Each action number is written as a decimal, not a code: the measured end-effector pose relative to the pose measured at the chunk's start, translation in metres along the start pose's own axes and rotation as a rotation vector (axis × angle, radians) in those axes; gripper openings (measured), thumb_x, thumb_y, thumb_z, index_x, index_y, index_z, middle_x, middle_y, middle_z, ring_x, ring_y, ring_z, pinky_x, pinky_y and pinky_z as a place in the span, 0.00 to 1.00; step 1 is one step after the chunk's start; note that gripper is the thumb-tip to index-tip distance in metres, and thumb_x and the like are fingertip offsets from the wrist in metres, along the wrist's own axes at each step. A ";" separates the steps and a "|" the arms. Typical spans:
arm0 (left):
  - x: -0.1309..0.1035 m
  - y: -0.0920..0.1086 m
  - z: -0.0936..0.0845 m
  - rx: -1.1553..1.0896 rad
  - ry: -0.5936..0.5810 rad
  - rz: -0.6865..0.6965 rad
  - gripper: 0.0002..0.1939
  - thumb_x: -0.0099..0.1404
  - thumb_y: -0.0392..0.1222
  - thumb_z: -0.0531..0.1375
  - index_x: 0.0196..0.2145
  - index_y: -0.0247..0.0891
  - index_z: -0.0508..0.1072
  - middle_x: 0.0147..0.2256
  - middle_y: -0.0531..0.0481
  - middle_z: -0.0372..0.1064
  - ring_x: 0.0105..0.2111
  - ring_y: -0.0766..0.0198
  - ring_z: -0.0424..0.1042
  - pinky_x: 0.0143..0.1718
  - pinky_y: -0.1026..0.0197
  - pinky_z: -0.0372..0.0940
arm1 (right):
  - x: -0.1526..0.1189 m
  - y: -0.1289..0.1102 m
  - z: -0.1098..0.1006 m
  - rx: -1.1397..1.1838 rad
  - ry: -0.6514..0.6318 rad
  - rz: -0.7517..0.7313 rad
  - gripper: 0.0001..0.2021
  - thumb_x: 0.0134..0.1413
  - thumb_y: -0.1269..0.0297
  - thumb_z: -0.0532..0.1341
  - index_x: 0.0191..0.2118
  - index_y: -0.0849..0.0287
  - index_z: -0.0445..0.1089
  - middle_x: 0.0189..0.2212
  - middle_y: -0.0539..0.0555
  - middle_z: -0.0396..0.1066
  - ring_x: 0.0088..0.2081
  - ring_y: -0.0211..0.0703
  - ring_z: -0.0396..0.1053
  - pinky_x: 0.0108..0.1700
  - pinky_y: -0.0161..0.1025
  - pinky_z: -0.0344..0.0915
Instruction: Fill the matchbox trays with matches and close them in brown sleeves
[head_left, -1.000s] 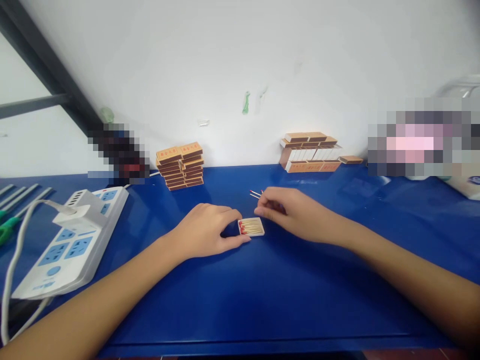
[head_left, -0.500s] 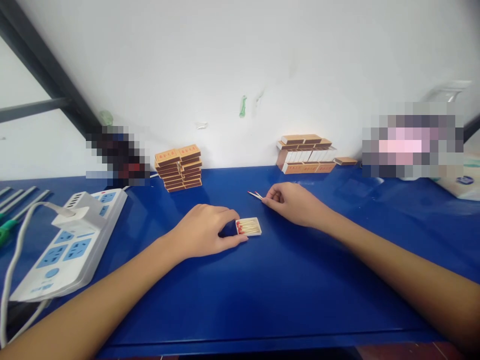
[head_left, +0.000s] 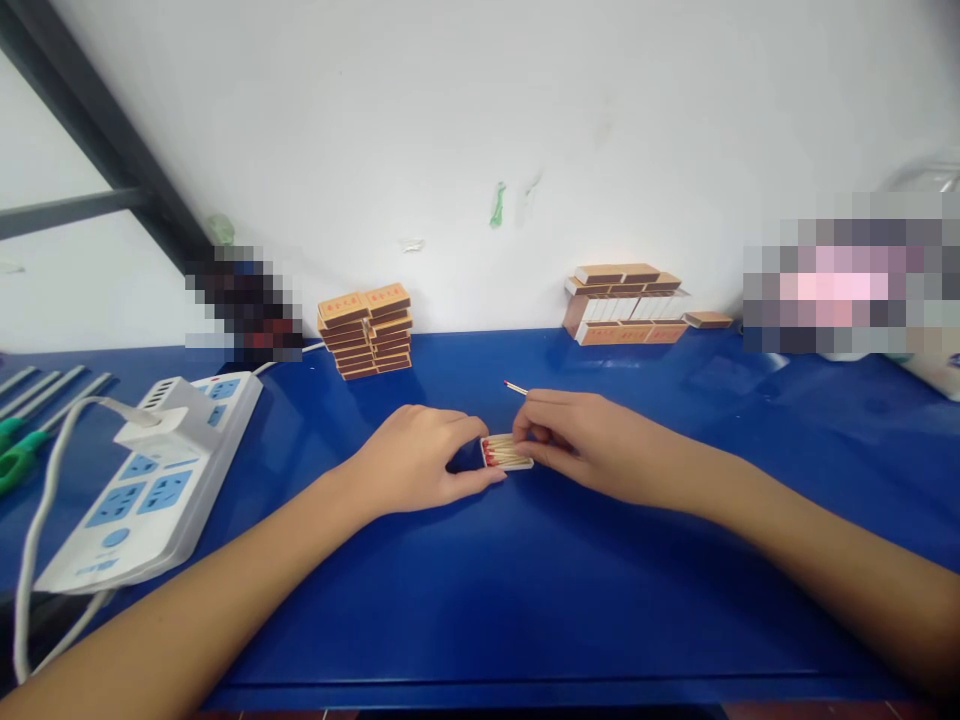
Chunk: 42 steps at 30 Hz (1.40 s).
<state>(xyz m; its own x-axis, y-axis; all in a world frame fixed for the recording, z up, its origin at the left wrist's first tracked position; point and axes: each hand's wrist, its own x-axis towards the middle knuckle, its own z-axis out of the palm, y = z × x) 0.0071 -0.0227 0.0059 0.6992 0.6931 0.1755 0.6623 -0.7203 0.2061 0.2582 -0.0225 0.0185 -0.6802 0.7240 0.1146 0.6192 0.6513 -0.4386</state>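
The open tray (head_left: pixel 507 453) of red-tipped matches lies on the blue tabletop (head_left: pixel 525 580) between the hands, its long axis running left to right. The left hand (head_left: pixel 412 460) pinches its left end between thumb and fingers; the right hand (head_left: pixel 577 435) has pressed-together fingertips at its right end. A loose match (head_left: pixel 515 387) lies just behind, and box stacks (head_left: pixel 365 330) stand well apart by the wall.

Small packing workshop: blue counter (head_left: pixel 525 600) against a bare white wall, stacked matchboxes (head_left: pixel 365 331), further stacks (head_left: pixel 626 303), power strip (head_left: pixel 157 480).
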 end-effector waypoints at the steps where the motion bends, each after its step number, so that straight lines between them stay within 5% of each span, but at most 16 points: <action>1: 0.000 0.000 0.000 0.000 0.000 0.002 0.20 0.70 0.59 0.60 0.42 0.39 0.78 0.30 0.53 0.73 0.27 0.65 0.70 0.27 0.62 0.55 | 0.001 0.001 0.001 -0.005 0.010 -0.007 0.08 0.69 0.61 0.57 0.38 0.55 0.70 0.34 0.52 0.72 0.32 0.41 0.67 0.37 0.39 0.59; 12: 0.000 0.001 0.001 0.003 -0.001 0.011 0.20 0.70 0.59 0.60 0.42 0.39 0.78 0.30 0.52 0.74 0.27 0.65 0.71 0.28 0.62 0.56 | 0.004 0.006 0.008 0.031 -0.001 -0.010 0.11 0.69 0.61 0.56 0.35 0.56 0.71 0.34 0.52 0.73 0.32 0.40 0.67 0.36 0.39 0.60; 20: 0.000 0.001 0.000 -0.016 -0.005 0.012 0.18 0.70 0.58 0.61 0.44 0.40 0.78 0.30 0.53 0.74 0.26 0.65 0.71 0.27 0.62 0.56 | 0.020 0.044 0.020 -0.114 0.401 0.179 0.07 0.63 0.59 0.62 0.38 0.57 0.72 0.35 0.55 0.72 0.40 0.47 0.67 0.43 0.43 0.63; 27: 0.001 0.000 0.000 -0.014 0.002 0.000 0.18 0.70 0.57 0.61 0.45 0.41 0.78 0.30 0.53 0.74 0.27 0.65 0.71 0.27 0.62 0.56 | 0.020 0.052 0.017 -0.115 0.277 0.305 0.11 0.64 0.56 0.61 0.34 0.57 0.71 0.34 0.56 0.71 0.38 0.48 0.67 0.39 0.44 0.61; 42: 0.001 0.000 0.000 -0.011 -0.007 0.004 0.19 0.70 0.58 0.61 0.45 0.40 0.78 0.30 0.54 0.73 0.26 0.66 0.70 0.27 0.61 0.56 | 0.020 0.053 0.021 -0.144 0.275 0.156 0.09 0.66 0.57 0.60 0.37 0.57 0.68 0.36 0.56 0.70 0.38 0.47 0.67 0.40 0.42 0.61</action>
<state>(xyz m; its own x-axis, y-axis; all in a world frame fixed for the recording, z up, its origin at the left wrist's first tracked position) 0.0080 -0.0219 0.0061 0.7039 0.6896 0.1701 0.6561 -0.7230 0.2161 0.2689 0.0219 -0.0209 -0.4545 0.8385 0.3005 0.7695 0.5395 -0.3418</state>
